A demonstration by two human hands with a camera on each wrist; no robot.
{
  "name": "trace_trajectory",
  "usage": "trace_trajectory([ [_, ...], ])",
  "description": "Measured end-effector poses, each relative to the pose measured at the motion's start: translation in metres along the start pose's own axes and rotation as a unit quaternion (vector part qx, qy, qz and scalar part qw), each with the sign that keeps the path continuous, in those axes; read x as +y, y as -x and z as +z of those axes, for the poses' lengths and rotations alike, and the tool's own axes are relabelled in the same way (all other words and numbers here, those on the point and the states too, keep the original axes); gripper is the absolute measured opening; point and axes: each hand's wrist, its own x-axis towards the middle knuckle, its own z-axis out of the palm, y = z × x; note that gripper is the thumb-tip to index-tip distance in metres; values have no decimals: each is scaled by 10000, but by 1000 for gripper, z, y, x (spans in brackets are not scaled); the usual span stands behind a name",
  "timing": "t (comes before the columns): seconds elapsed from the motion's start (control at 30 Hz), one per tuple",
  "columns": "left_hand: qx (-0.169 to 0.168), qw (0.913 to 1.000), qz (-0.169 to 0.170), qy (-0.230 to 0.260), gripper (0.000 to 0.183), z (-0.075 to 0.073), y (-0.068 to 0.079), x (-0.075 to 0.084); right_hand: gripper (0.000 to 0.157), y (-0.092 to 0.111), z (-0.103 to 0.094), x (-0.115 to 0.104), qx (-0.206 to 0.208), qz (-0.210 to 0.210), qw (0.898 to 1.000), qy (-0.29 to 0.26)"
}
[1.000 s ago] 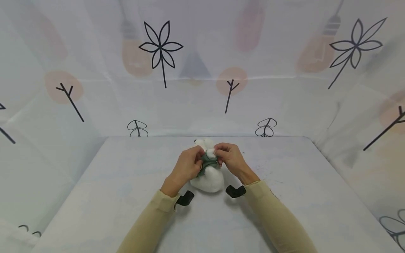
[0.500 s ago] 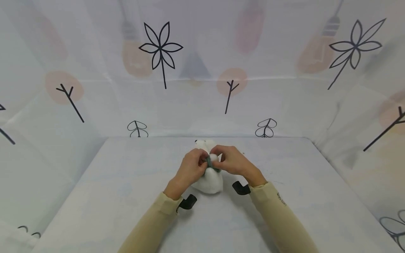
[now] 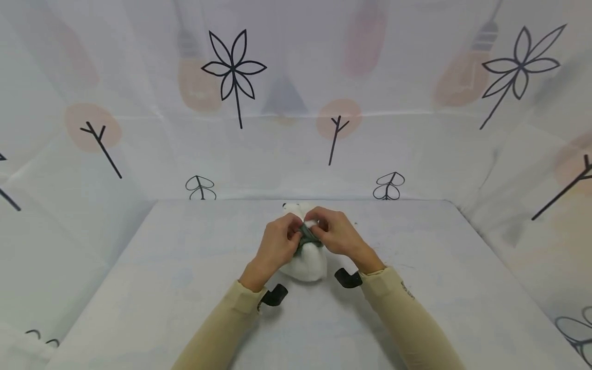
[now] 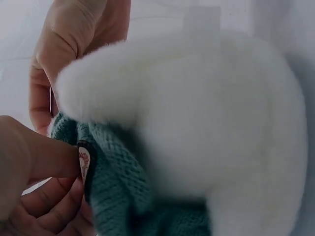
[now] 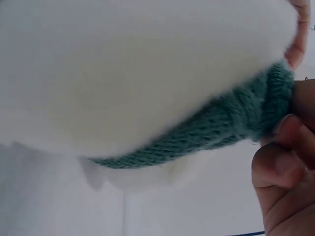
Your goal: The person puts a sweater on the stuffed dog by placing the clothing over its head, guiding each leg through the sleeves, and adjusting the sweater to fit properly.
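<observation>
A white plush bear [image 3: 305, 264] lies on the table, its head at the far end. It wears a green knitted sweater [image 4: 115, 167], bunched round the upper body. My left hand [image 3: 279, 240] pinches the sweater's edge beside a small dark-rimmed badge [image 4: 84, 164]. Opposite it, my right hand [image 3: 341, 234] has finger and thumb curled at the sweater by a white paw. The right wrist view shows the right hand's curled fingers [image 5: 283, 167] at the ribbed knit end. Part of the bear's face is hidden behind the hands.
The white table [image 3: 194, 246] runs back to a printed cloth wall [image 3: 287, 154], with more cloth at both sides. Black wrist mounts [image 3: 275, 295] hang below the sleeves, close above the table.
My right hand shifted right and slightly down, then back a little up and left. The white paw between the hands is now more covered by the green knit and fingers.
</observation>
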Motion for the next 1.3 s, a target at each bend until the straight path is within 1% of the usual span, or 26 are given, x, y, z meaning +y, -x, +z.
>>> trace_trajectory([
  [0.1, -20, 9996, 153, -257, 20, -3, 0, 1, 23, 0, -1, -1, 290, 116, 9976, -621],
  [0.2, -43, 9987, 242, -448, 22, -4, -1, 0, 23, -1, -5, -1, 496, 231, 9888, -1388],
  [0.27, -54, 9988, 228, -437, 22, -4, -1, -1, 25, -1, -7, 0, 535, 278, 9854, -1594],
  [0.37, 1, 9995, 252, -192, 19, -4, -2, -2, 27, 0, -11, 2, 502, 341, 9876, -1447],
  [0.43, 126, 9994, 326, -8, 18, -4, -2, -3, 28, 0, -13, 3, 493, 398, 9899, -1270],
  [0.5, 389, 9982, 434, 104, 14, -5, -3, -6, 29, 0, -13, 3, 495, 439, 9906, -1195],
  [0.57, 737, 9961, 473, 89, 11, -7, -4, -9, 29, -1, -13, 4, 511, 469, 9907, -1168],
  [0.63, 1016, 9944, 292, -19, 9, -10, -3, -12, 29, -1, -13, 6, 553, 515, 9904, -1158],
  [0.67, 1083, 9940, 133, -81, 8, -12, -3, -14, 29, -1, -13, 7, 577, 529, 9902, -1153],
  [0.7, 1066, 9942, -102, -124, 10, -13, -3, -16, 28, -1, -12, 9, 605, 548, 9900, -1152],
  [0.73, 978, 9945, -354, -153, 12, -15, -2, -17, 26, -1, -12, 10, 634, 570, 9896, -1156],
  [0.77, 817, 9946, -628, -150, 16, -16, -1, -19, 25, -1, -11, 12, 671, 599, 9892, -1161],
  [0.83, 397, 9925, -1148, -120, 21, -18, 2, -23, 21, 0, -10, 17, 686, 645, 9885, -1184],
  [0.9, -55, 9879, -1551, -63, 26, -18, 3, -27, 18, 0, -8, 21, 670, 650, 9888, -1165],
  [0.97, -419, 9828, -1796, -32, 28, -17, 4, -30, 17, 1, -6, 26, 628, 659, 9898, -1100],
  [1.0, -549, 9805, -1884, -27, 29, -16, 5, -31, 16, 1, -6, 28, 599, 666, 9904, -1057],
  [1.1, -824, 9719, -2205, 84, 32, -16, 4, -32, 16, 0, -6, 34, 562, 722, 9922, -841],
  [1.23, -1013, 9591, -2594, 510, 36, -17, 3, -33, 16, -1, -8, 38, 498, 860, 9927, -679],
  [1.3, -1041, 9556, -2642, 782, 34, -16, 2, -33, 16, -2, -9, 39, 448, 918, 9925, -666],
])
